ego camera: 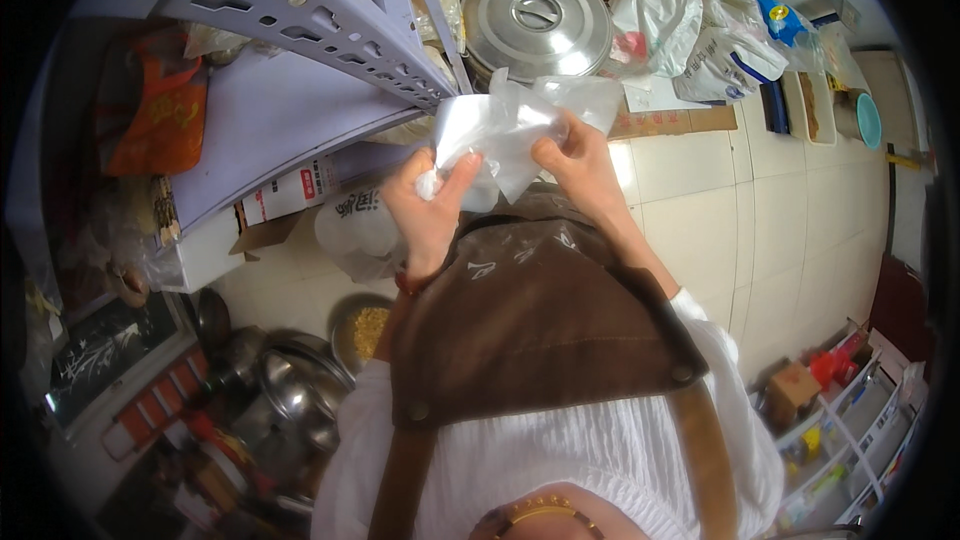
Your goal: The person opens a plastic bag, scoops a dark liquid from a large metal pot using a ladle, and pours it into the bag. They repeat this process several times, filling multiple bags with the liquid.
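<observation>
In front of my brown apron (547,315), both hands are on a clear plastic bag (491,124). My left hand (424,214) grips its left side, with a small crumpled white wad (428,184) between thumb and fingers. My right hand (589,169) pinches the bag's right side between thumb and fingers. Beside my left wrist is a translucent bag (364,236) with dark writing and pale, rounded contents. I cannot tell whether it hangs from the left hand or rests behind it.
A perforated metal shelf rack (322,15) rises close on the left, with an orange bag (161,112) on it. Ahead stands a large lidded steel pot (536,22), beside several plastic bags (724,52). Steel basins (300,382) and a bowl of yellow bits (369,330) lie at lower left.
</observation>
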`<action>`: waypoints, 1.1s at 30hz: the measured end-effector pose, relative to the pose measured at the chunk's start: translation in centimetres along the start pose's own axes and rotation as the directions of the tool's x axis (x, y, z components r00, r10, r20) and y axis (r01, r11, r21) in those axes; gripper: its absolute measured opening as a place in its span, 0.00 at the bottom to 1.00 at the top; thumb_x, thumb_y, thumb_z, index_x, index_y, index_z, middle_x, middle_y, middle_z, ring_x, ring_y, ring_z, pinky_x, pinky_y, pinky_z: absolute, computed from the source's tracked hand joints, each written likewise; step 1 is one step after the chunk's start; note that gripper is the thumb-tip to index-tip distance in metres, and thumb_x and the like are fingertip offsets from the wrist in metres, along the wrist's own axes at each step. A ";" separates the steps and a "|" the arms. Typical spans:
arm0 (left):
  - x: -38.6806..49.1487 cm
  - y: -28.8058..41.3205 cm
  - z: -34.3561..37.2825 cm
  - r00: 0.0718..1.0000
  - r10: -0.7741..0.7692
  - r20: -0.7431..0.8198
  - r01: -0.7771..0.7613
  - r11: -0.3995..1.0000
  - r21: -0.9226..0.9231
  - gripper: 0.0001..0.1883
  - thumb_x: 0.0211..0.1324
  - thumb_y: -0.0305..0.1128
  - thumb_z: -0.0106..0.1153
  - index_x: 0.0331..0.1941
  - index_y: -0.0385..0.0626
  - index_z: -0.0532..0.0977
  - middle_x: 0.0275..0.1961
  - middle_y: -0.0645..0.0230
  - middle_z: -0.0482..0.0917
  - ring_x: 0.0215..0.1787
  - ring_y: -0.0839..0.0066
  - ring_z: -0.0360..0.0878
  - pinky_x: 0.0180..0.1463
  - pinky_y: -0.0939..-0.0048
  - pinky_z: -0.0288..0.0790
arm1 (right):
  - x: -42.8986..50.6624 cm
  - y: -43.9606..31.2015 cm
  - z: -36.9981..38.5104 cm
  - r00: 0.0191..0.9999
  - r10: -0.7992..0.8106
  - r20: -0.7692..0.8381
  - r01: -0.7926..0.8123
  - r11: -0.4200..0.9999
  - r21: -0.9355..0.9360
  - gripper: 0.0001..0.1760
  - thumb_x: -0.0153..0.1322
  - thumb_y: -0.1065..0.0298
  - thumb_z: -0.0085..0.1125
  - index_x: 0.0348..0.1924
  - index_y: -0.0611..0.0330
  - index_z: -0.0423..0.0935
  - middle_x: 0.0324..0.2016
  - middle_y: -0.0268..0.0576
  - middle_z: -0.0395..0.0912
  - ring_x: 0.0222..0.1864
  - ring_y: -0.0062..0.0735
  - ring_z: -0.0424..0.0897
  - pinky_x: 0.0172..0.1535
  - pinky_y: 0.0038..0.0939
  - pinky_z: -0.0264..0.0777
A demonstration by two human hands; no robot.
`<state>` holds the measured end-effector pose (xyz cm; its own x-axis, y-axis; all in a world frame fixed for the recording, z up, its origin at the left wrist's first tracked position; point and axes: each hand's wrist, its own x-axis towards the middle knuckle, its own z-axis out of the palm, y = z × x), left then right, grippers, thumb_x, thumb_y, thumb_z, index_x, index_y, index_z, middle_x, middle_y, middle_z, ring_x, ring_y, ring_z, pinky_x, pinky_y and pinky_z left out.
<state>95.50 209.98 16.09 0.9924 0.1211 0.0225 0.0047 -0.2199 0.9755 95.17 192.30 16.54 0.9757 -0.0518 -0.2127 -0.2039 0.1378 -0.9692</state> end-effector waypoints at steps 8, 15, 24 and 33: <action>1.6 -1.3 -1.2 0.954 -0.143 -0.263 0.103 0.982 -0.159 0.15 0.47 0.31 0.65 0.18 0.37 0.68 0.19 0.80 0.65 0.23 0.88 0.57 0.26 0.82 0.53 | 0.8 0.2 -3.5 0.980 0.157 0.120 -0.195 0.671 0.715 0.06 0.70 0.68 0.54 0.30 0.61 0.75 0.23 0.29 0.73 0.21 0.11 0.66 0.23 0.17 0.61; 1.8 -3.7 -1.1 0.932 -0.336 0.138 0.359 0.793 -0.492 0.09 0.56 0.31 0.58 0.27 0.38 0.71 0.26 0.77 0.71 0.29 0.88 0.64 0.32 0.82 0.59 | 1.7 0.0 -6.2 0.968 0.106 -0.226 0.090 0.695 0.713 0.00 0.70 0.76 0.50 0.34 0.62 0.69 0.24 0.32 0.69 0.21 0.13 0.66 0.22 0.13 0.59; 0.8 -1.2 0.5 0.869 -0.326 0.373 0.495 0.592 -0.636 0.13 0.64 0.36 0.45 0.27 0.41 0.70 0.33 0.68 0.72 0.36 0.79 0.69 0.41 0.76 0.63 | 1.5 0.5 -1.2 0.891 -0.421 -0.171 0.351 0.877 -0.329 0.11 0.66 0.74 0.53 0.42 0.64 0.74 0.32 0.41 0.73 0.34 0.27 0.72 0.40 0.27 0.68; -0.9 1.3 1.3 0.870 -0.143 0.472 0.443 0.647 -0.621 0.15 0.63 0.36 0.45 0.22 0.44 0.65 0.26 0.73 0.66 0.31 0.83 0.64 0.38 0.79 0.60 | 0.1 0.6 2.7 0.998 0.038 -0.047 -0.042 0.996 -0.077 0.15 0.60 0.65 0.66 0.32 0.67 0.77 0.25 0.39 0.75 0.28 0.23 0.73 0.31 0.26 0.67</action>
<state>94.80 208.30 17.05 0.9206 -0.3204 -0.2232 0.3665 0.5121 0.7768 95.39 195.04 16.29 0.9624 -0.0934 -0.2551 -0.2500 0.0629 -0.9662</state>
